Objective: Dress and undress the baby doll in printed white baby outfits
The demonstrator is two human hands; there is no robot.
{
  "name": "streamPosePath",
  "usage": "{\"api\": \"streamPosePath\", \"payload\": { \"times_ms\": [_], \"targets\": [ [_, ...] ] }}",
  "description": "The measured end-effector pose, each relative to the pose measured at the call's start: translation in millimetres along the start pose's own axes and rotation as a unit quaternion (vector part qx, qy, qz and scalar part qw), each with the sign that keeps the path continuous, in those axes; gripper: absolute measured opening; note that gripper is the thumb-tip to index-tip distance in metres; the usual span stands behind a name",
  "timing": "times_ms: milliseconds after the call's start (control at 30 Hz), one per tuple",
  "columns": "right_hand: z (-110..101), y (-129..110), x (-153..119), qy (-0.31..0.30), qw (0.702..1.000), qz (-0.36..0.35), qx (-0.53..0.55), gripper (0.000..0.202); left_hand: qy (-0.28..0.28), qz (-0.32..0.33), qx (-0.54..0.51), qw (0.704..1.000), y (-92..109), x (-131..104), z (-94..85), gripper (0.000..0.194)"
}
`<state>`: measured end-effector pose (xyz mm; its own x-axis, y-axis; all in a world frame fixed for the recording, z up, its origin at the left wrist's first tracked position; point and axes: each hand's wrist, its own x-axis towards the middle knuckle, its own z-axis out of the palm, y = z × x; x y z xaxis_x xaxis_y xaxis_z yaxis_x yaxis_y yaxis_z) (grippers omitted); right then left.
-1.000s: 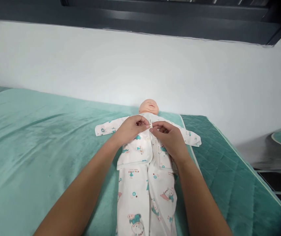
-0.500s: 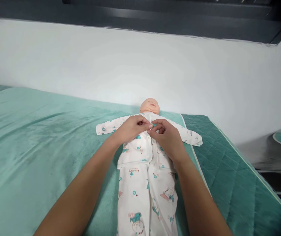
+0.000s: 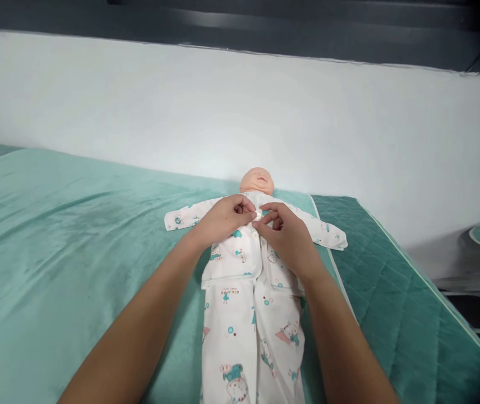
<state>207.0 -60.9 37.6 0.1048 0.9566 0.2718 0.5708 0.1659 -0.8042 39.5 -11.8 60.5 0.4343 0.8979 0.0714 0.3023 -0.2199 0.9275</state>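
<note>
Two printed trouser legs (image 3: 229, 314) lie nearest, flat on the green sheet (image 3: 75, 269). Beyond, the left hand (image 3: 223, 217) pinches the front edge of the shirt (image 3: 230, 266) at the chest; the right hand (image 3: 286, 227) curls beside a pale button (image 3: 259, 215), and whether it grips cloth I cannot tell. A loosened pinch could let the button slip; uneven tugging could leave the front crooked. No container shows; the shirt covers a doll (image 3: 257, 181), its head near the wall (image 3: 139, 106).

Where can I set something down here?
Bare: the green blanket left of the left forearm and the sleeve, to the wall; the dark quilted mat right of the right forearm. Crowded: the shirt front, with the left hand and right hand close together.
</note>
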Motion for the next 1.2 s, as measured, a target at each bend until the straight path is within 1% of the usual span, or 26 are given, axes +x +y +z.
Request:
{"api": "streamPosePath", "payload": {
  "times_ms": [67,133,200,267,333,400,467,533,600,667,733,800,867,967,1067,1200],
  "targets": [
    [-4,-7,-5,-0.004,0.999,-0.006,-0.038,0.031,-0.003,0.003,-0.009,1.0,-1,0,-3.0,0.019],
    [-10,-17,-13,-0.007,0.993,-0.006,-0.12,0.024,-0.016,0.007,-0.006,1.0,-1,-2,-6.7,0.023],
    [-14,-27,-21,-0.027,0.976,0.013,-0.216,0.015,-0.037,0.012,0.013,0.999,2,-5,-10.7,0.023],
    [-18,-35,-26,-0.053,0.958,0.035,-0.278,0.016,-0.058,0.021,0.045,0.997,8,-9,-14.4,0.024],
    [-21,-38,-29,-0.065,0.954,0.039,-0.29,0.022,-0.093,0.035,0.082,0.992,13,-12,-16.9,0.028],
    [-25,-38,-28,-0.067,0.961,0.035,-0.265,0.028,-0.136,0.054,0.116,0.982,17,-15,-17.9,0.027],
    [-28,-35,-25,-0.077,0.973,0.04,-0.215,0.031,-0.163,0.078,0.147,0.972,19,-16,-17.8,0.022],
    [-32,-31,-21,-0.096,0.983,0.048,-0.15,0.032,-0.163,0.097,0.171,0.967,19,-16,-17.5,0.015],
    [-33,-27,-18,-0.109,0.988,0.062,-0.085,0.033,-0.157,0.094,0.171,0.968,19,-17,-17.6,0.014],
    [-33,-22,-16,-0.11,0.991,0.081,-0.014,0.036,-0.161,0.082,0.138,0.974,18,-18,-17.7,0.016],
    [-31,-17,-16,-0.105,0.988,0.094,0.062,0.039,-0.171,0.078,0.08,0.979,18,-19,-16.5,0.015],
    [-29,-13,-17,-0.102,0.982,0.096,0.126,0.04,-0.177,0.073,0.014,0.981,17,-20,-13.2,0.014],
    [-27,-8,-20,-0.097,0.977,0.092,0.167,0.04,-0.179,0.058,-0.043,0.981,15,-20,-8.3,0.014],
    [-26,-3,-22,-0.098,0.97,0.083,0.209,0.038,-0.182,0.043,-0.093,0.978,12,-20,-2.3,0.014],
    [-26,0,-22,-0.119,0.961,0.076,0.239,0.035,-0.172,0.041,-0.103,0.979,9,-21,-1.0,0.015],
    [-24,-1,-20,-0.126,0.963,0.07,0.226,0.036,-0.146,0.027,-0.103,0.984,6,-24,-2.2,0.017]
  ]
}}
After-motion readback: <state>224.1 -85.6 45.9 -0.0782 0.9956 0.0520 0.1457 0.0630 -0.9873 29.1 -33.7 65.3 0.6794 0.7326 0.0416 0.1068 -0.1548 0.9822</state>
